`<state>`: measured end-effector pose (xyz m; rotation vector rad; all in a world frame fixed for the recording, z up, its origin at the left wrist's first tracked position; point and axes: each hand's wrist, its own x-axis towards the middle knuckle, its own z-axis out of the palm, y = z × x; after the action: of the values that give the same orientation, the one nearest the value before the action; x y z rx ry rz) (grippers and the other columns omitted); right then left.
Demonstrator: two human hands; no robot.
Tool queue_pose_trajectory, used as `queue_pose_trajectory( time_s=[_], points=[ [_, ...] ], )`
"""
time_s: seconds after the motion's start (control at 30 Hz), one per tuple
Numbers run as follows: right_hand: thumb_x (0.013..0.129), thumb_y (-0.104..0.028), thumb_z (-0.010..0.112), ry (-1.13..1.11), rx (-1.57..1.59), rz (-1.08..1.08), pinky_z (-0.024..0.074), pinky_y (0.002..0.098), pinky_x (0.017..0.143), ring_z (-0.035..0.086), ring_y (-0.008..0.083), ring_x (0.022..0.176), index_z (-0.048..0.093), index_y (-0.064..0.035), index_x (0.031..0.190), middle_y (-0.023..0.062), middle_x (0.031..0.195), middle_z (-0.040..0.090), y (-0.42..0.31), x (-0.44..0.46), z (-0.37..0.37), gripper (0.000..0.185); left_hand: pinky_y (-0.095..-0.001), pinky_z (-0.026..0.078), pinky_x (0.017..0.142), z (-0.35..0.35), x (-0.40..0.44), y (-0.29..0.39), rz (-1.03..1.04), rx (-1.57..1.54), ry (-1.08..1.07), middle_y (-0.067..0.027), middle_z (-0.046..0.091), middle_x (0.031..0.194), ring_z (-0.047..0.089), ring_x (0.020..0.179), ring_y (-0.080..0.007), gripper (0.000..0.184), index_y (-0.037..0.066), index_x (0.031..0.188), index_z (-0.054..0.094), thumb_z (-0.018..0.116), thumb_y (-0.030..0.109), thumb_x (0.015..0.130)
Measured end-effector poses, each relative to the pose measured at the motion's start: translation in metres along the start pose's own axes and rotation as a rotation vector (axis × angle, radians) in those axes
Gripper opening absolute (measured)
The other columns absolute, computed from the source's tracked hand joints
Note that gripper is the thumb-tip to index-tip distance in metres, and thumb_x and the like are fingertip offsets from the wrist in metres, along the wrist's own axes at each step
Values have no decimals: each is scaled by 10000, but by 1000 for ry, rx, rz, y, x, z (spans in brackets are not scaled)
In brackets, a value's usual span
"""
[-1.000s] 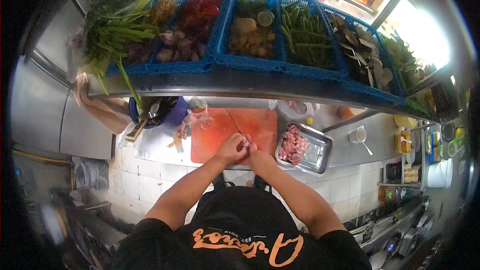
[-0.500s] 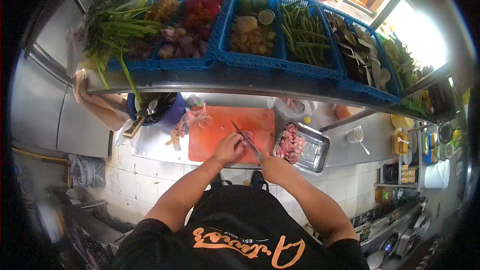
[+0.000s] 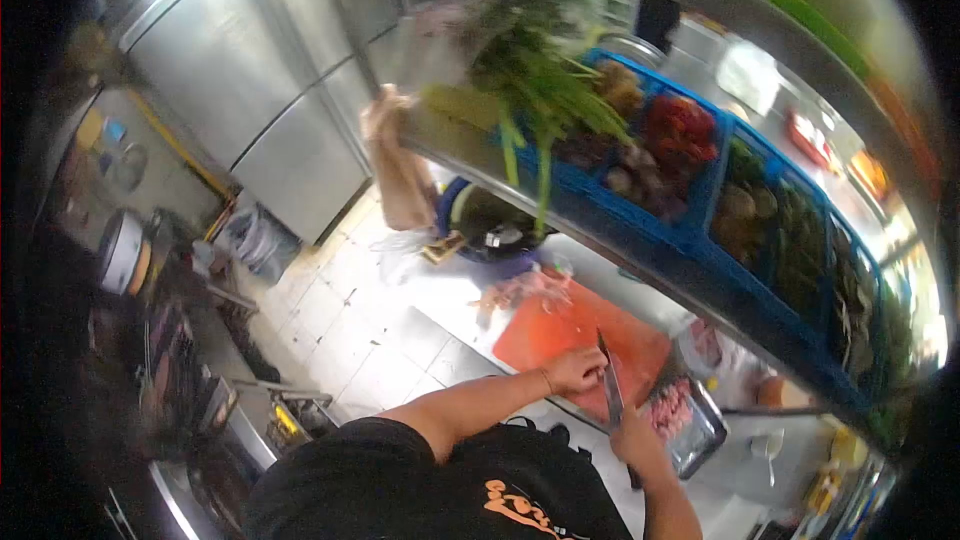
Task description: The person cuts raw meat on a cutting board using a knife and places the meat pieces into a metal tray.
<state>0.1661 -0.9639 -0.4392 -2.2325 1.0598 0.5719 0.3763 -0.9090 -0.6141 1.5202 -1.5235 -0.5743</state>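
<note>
My right hand (image 3: 638, 440) is closed around the handle of a kitchen knife (image 3: 612, 389), its blade pointing away from me over the orange-red cutting board (image 3: 540, 328). My left hand (image 3: 577, 371) rests on the board just left of the blade, with its fingers curled down. A small piece of meat seems to be under those fingertips, mostly hidden and blurred. Right of the board, a metal tray (image 3: 708, 430) holds chopped pink meat (image 3: 670, 408).
A plastic bag (image 3: 535, 287) lies at the board's far left corner, near a dark blue bucket (image 3: 460, 202). Overhead, a metal shelf (image 3: 620, 245) bears blue baskets (image 3: 690, 233) of vegetables and leafy greens (image 3: 540, 80). A steel fridge (image 3: 235, 50) stands to the left.
My view has swung left and tilted, so the fridge and floor show more. Both hands stay at the board, and the knife remains in my right hand beside the left fingers.
</note>
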Motion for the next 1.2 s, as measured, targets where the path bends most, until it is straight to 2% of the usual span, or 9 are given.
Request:
queue_pose_trajectory(
  time_s=[0.23, 0.37, 0.5, 0.63, 0.77, 0.87, 0.97, 1.07, 1.2],
  points=[
    [910, -217, 593, 10, 95, -234, 506, 585, 855, 636, 536, 1014, 472, -16, 1331, 356, 1119, 635, 23, 54, 44, 482, -431, 510, 790, 7, -2, -4, 15, -24, -28, -131, 598, 963, 603, 896, -335, 105, 63, 912, 598, 608, 115, 821],
    [930, -187, 574, 378, 128, -376, 525, 575, 805, 666, 503, 940, 401, 33, 1391, 340, 1124, 632, 47, 126, 134, 539, -430, 515, 796, 4, 1, -3, 21, 18, -48, -135, 605, 947, 616, 914, -343, 114, 69, 911, 616, 622, 127, 813],
    [899, -90, 560, 283, 115, -235, 541, 569, 709, 692, 481, 822, 451, 121, 1244, 291, 838, 692, 28, 84, 65, 419, -439, 518, 774, -15, -8, 24, -57, 103, 23, -138, 604, 936, 617, 885, -345, 123, 64, 911, 600, 616, 95, 793],
    [897, -121, 594, 465, 335, -180, 499, 567, 712, 651, 526, 849, 443, 2, 1172, 320, 838, 650, 45, 18, 32, 337, -449, 522, 789, -17, -27, 16, -351, 7, 152, -150, 598, 959, 625, 904, -341, 201, 40, 984, 578, 606, 76, 788],
    [900, -152, 651, 436, 476, -61, 505, 583, 715, 654, 520, 859, 430, 5, 1134, 313, 831, 654, 55, -7, 27, 358, -492, 491, 919, -13, 6, 37, 108, 354, 240, -162, 622, 1093, 620, 994, -339, 395, 14, 1138, 591, 633, 89, 753],
    [909, -134, 611, 537, 371, -199, 506, 588, 700, 647, 530, 831, 427, 9, 1152, 333, 839, 652, 65, -2, 45, 336, -501, 473, 950, 0, 25, 38, 159, 362, 46, -163, 626, 1166, 608, 1041, -344, 440, 18, 1161, 615, 648, 97, 729],
    [904, -119, 570, 438, 280, -37, 517, 589, 703, 656, 524, 817, 434, 28, 1168, 344, 860, 659, 59, -5, 51, 332, -487, 477, 946, -1, 33, 28, 171, 277, -330, -162, 616, 1193, 599, 1051, -351, 400, 24, 1136, 636, 655, 105, 745],
    [910, -127, 522, 319, 172, -3, 530, 596, 714, 674, 511, 803, 440, 48, 1195, 335, 869, 676, 53, -13, 59, 344, -465, 485, 923, -10, 22, 26, 363, 140, -342, -160, 612, 1145, 596, 1013, -356, 325, 25, 1083, 652, 653, 103, 767],
    [933, -117, 456, 138, 43, 69, 534, 586, 768, 689, 489, 844, 431, 42, 1270, 313, 900, 692, 39, -22, 53, 373, -449, 490, 894, -16, 3, 43, 121, 110, -80, -150, 609, 1065, 589, 987, -361, 245, 37, 1025, 641, 662, 117, 795]
  ],
)
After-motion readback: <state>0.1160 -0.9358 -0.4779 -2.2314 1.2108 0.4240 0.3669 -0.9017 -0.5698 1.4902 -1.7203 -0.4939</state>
